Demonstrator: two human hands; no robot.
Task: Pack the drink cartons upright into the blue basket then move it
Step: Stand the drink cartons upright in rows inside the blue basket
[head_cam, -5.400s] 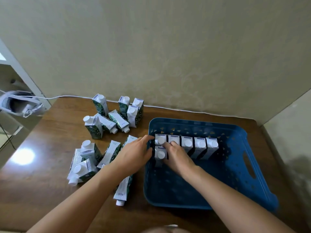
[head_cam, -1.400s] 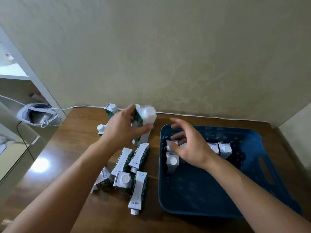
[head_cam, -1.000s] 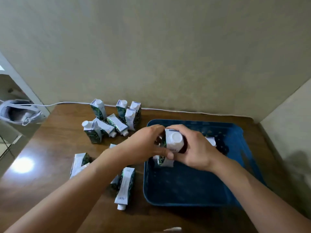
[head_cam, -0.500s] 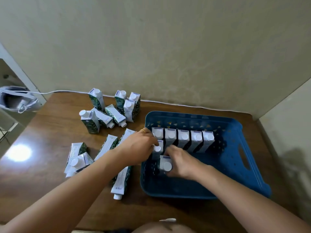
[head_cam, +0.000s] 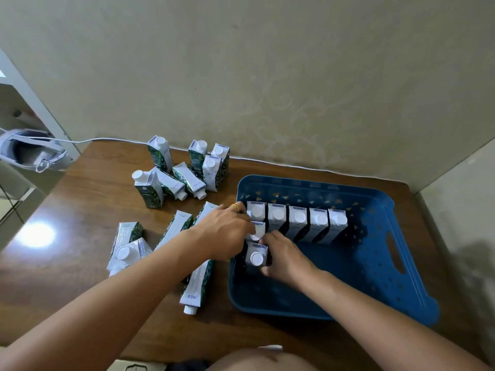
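The blue basket (head_cam: 375, 263) stands on the right of the wooden table. Several white-capped drink cartons (head_cam: 297, 223) stand upright in a row along its far side. Two more stand in a column down its left wall. My right hand (head_cam: 284, 258) grips the nearest carton (head_cam: 255, 259) from its right side. My left hand (head_cam: 227, 234) reaches over the basket's left rim, its fingers curled round the second carton (head_cam: 257, 232) just behind.
Loose cartons (head_cam: 184, 180) stand and lie at the back left of the table (head_cam: 80, 210). Others lie flat by the basket's left side (head_cam: 195, 287) and further left (head_cam: 126, 247). A wall and a white cable (head_cam: 88, 141) run behind.
A carton that my left hand lifted from the table went over to my right hand and now stands in the basket's left column. Both hands have stayed on the column since half a second ago.
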